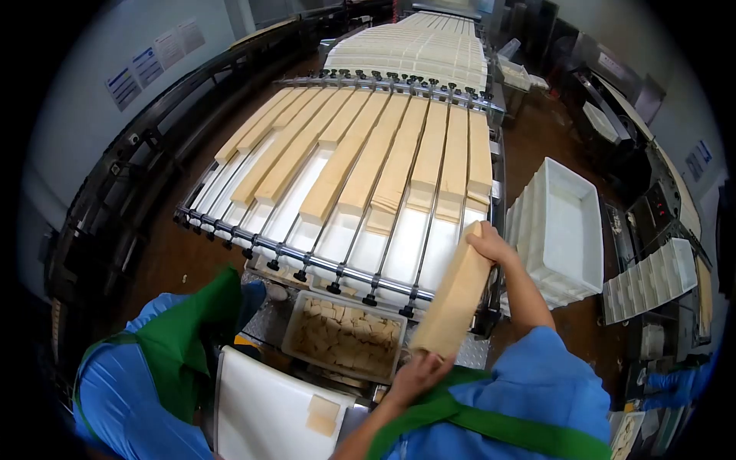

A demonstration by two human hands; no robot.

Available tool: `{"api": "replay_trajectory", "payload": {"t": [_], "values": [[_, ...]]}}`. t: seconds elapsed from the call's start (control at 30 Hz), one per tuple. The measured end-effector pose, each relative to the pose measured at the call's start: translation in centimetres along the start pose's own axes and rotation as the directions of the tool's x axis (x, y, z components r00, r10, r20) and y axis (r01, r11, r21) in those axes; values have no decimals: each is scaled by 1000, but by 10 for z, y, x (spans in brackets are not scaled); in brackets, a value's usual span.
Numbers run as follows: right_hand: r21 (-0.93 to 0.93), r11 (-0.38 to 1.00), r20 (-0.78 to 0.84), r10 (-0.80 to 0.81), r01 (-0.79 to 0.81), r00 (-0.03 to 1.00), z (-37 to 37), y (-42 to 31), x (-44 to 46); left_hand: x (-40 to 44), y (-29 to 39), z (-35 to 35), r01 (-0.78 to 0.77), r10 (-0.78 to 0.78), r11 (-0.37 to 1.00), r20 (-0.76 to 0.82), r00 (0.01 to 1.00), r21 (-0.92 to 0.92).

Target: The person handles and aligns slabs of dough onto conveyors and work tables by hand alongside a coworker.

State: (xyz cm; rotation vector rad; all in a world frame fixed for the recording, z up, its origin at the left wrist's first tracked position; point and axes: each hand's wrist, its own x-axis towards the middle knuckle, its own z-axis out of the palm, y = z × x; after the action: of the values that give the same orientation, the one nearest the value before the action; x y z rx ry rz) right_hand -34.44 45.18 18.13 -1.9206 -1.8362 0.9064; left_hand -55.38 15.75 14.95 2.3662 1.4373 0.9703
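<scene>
My two hands hold a long, pale yellow stack of dough sheets (452,295) lengthwise between them, tilted over the conveyor's front right corner. At its near end, my left hand (424,376) closes around the bottom. My right hand (491,245) grips the far end, with the thumb on top. Beyond it, several similar dough stacks (391,149) lie in side-by-side lanes on the white conveyor belt (414,253), split by thin metal rods. A few loose sheets (381,218) lie fanned out at the front ends of some stacks.
Below the conveyor's front bar sits a bin of dough scraps (345,333). Two sheets (323,414) lie on a white surface (261,406) beside me. A co-worker in a green apron (188,330) stands at left. Stacked white trays (567,230) stand at right.
</scene>
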Motion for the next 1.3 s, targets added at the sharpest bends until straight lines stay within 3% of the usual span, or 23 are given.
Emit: {"api": "replay_trajectory", "payload": {"t": [0.03,0.1,0.17,0.23,0.27,0.33,0.47,0.5,0.53,0.6,0.67,0.73,0.77,0.8,0.87,0.97,1.03,1.07,1.1,1.17,1.23,1.3], "values": [[5,1000,6,1,-1,1000,-7,4,9,10,0,5,-217,205,974,148,968,71],[-338,940,175,11,50,984,-19,7,34,25,5,24,-253,247,968,170,954,11],[-397,911,196,-36,113,980,-18,12,62,38,5,44,-287,291,957,192,937,-52],[-456,877,188,-70,150,980,-14,14,83,51,0,57,-426,414,900,-124,902,-92],[-447,882,188,-68,147,980,-14,16,92,55,-3,61,-428,417,899,-114,902,-91],[-440,892,246,8,105,969,-14,16,105,64,-5,60,-403,383,900,-140,913,-167],[-440,891,206,-21,112,978,-11,22,115,78,-9,60,-403,398,909,-69,915,-106],[-431,894,155,-60,123,986,-10,26,119,81,-6,59,-226,253,963,202,946,-146],[-421,897,103,-100,135,990,-8,28,123,84,-4,58,-37,96,990,459,883,-136],[-397,907,89,-113,139,990,-6,33,133,94,-5,54,-36,92,990,449,889,-133],[-392,887,-25,-275,244,961,-4,42,139,100,-11,57,-44,99,990,439,893,-133],[-465,863,-32,-241,199,970,-13,28,131,101,-22,69,-162,185,980,224,957,-116],[-501,847,-33,-225,179,974,-12,26,127,105,-26,73,-159,180,981,222,958,-109],[-536,829,-33,-209,159,977,-11,24,124,113,-29,74,-156,170,985,247,954,-74],[-468,874,-364,-327,133,872,3,29,118,131,-36,79,-150,153,988,267,952,-29],[-432,896,-277,-237,99,931,8,33,125,148,-38,93,-124,143,989,286,947,-84],[-426,903,-211,-157,54,965,6,29,124,150,-33,97,-64,19,995,506,862,71],[-414,910,-211,-134,36,968,10,32,130,147,-30,108,-37,-14,995,493,870,94],[-426,904,-191,-123,31,974,-3,15,120,142,-29,122,95,-114,993,454,884,63],[-448,894,-355,-203,24,912,16,21,125,136,-31,94,-112,64,984,315,947,139],[-591,802,-353,-350,83,868,28,29,138,117,-32,78,-29,24,988,32,999,150],[-609,790,-271,-285,66,919,22,1,120,96,-33,50,113,-78,971,-167,983,212]]}}
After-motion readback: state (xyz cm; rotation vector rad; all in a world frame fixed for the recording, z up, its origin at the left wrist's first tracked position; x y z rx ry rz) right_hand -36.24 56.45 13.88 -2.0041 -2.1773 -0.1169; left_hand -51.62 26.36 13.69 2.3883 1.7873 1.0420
